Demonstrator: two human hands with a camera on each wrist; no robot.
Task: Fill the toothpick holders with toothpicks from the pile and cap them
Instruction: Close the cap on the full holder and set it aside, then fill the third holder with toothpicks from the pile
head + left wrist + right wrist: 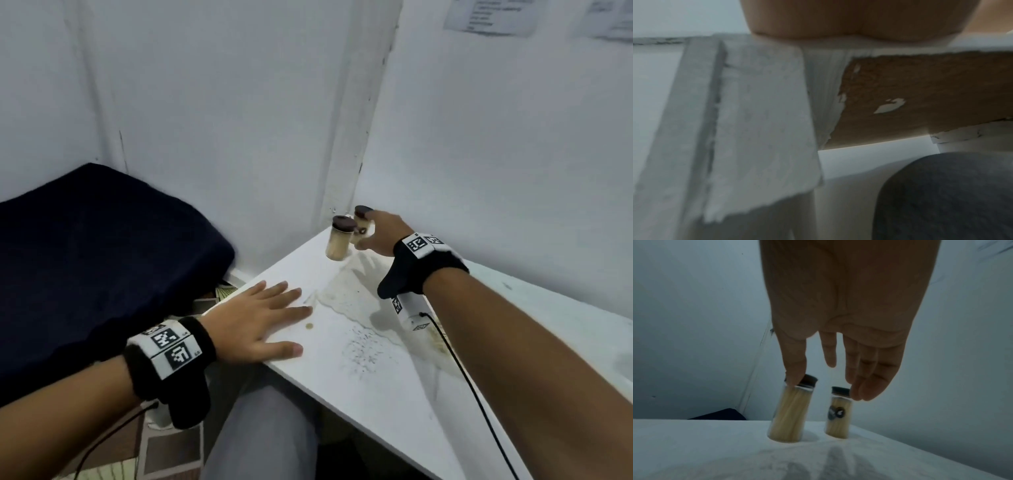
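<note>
Two capped toothpick holders stand upright at the far corner of the white tabletop (370, 370), close to where the two walls meet. The nearer holder (339, 240) and the farther holder (362, 224) stand just beside each other with a narrow gap between, both packed with toothpicks under dark caps.

The right hand (383, 236) hovers over them with fingers (869, 386) straight and spread; in the right wrist view the thumb tip is at the nearer holder's cap and the fingertips at the farther one's cap, gripping neither.

The left hand (260, 322) lies flat on the tabletop at its near-left edge, fingers extended. A dark blue cushion (102, 257) sits well left of that edge. The stained middle of the tabletop lies open between the hands.
</note>
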